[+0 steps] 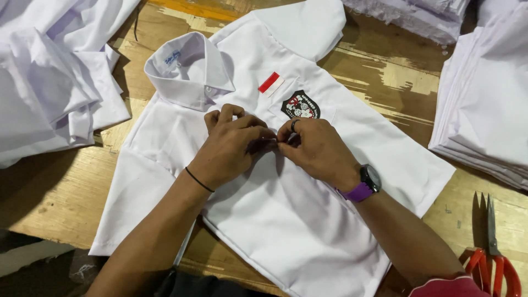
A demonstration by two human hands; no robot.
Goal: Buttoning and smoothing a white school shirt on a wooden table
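A white short-sleeved shirt (286, 220) lies face up on a wooden table (396, 88), collar toward the far side. It has a red-and-white patch and a dark round badge (300, 105) on the chest pocket. My left hand (231, 147) and my right hand (314, 148) meet over the shirt's front placket just below the collar. Both pinch the fabric there with closed fingers; whatever lies between the fingertips is hidden. A thin black band circles my left wrist, and my right wrist carries a watch with a purple strap.
A heap of loose white shirts (49, 71) lies at the left. A neat stack of folded white garments (487, 93) sits at the right, more white cloth at the far edge. Red-handled scissors (491, 258) rest near the table's right front corner.
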